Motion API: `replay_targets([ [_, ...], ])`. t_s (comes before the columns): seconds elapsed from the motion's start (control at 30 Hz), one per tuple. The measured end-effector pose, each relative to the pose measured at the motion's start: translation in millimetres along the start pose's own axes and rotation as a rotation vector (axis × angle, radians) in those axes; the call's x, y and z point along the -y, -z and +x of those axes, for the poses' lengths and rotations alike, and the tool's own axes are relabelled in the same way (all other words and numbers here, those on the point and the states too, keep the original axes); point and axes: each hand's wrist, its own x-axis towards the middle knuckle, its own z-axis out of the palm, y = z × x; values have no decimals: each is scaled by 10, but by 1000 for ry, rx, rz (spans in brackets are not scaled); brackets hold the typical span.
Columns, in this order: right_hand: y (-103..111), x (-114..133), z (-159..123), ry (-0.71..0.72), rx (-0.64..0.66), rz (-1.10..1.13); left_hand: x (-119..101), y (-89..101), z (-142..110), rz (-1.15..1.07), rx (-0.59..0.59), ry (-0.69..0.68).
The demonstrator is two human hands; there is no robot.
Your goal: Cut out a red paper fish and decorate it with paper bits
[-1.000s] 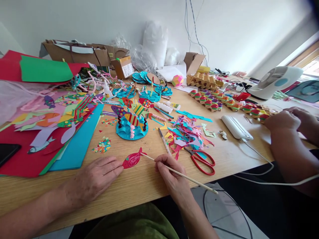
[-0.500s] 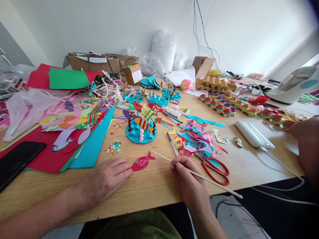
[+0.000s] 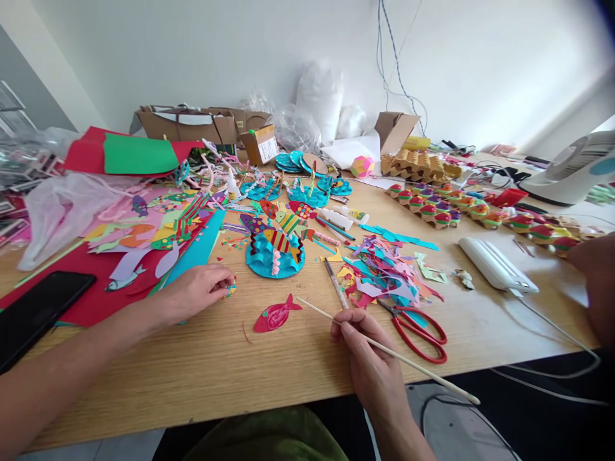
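A red paper fish [image 3: 275,315] lies flat on the wooden table [image 3: 269,371] in front of me. My right hand [image 3: 368,352] pinches a thin wooden stick [image 3: 384,349] whose tip points toward the fish's tail without touching it. My left hand [image 3: 199,291] rests further left, fingers curled over a little pile of coloured paper bits [image 3: 229,289] beside the blue card sheet. Behind the fish stands a blue paper wave base with striped fish on it [image 3: 275,250].
Red-handled scissors [image 3: 418,326] and a heap of paper scraps [image 3: 384,269] lie right of the stick. A black phone [image 3: 38,310] lies at the left on red card. A white power bank [image 3: 497,264] with cable, painted egg-carton pieces [image 3: 432,208] and another person's arm [image 3: 596,282] are at the right.
My left hand let go of the red fish and moved up and left onto the paper bits. The stick tip drew back slightly from the fish. The camera shifted a little.
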Motion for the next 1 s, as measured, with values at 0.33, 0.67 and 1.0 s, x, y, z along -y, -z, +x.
replay_targets([
  [0.33,7,-1,3,-13,13,-43,-62,-23,105,22,70,42],
  [0.67,18,-13,-1,-10,30,-37,-43,-28,181,68,133,26],
  [1.0,33,-23,-8,-15,49,-22,-108,91,141,176,144,53],
])
